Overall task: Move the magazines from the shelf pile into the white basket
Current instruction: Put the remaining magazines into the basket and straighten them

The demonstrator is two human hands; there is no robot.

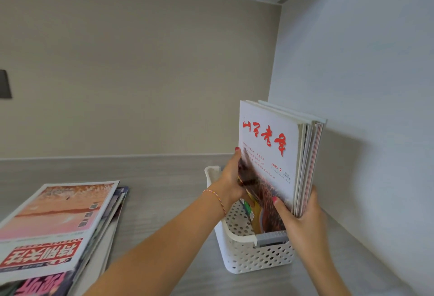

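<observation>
A bundle of magazines (277, 154) stood upright in the white perforated basket (253, 255), gripped between both hands. The remaining pile (56, 227) lay flat, well left of the left hand (231, 181).

Bare forearms, red nails, braided bracelet (217, 198) on left wrist

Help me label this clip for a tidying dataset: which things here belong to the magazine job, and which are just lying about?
Part of the job:
- upright magazines, held by both hands
- left hand and right hand
- white basket
- shelf pile, lying flat at left

Just there:
- dark plate on the back wall
- shelf surface
</observation>
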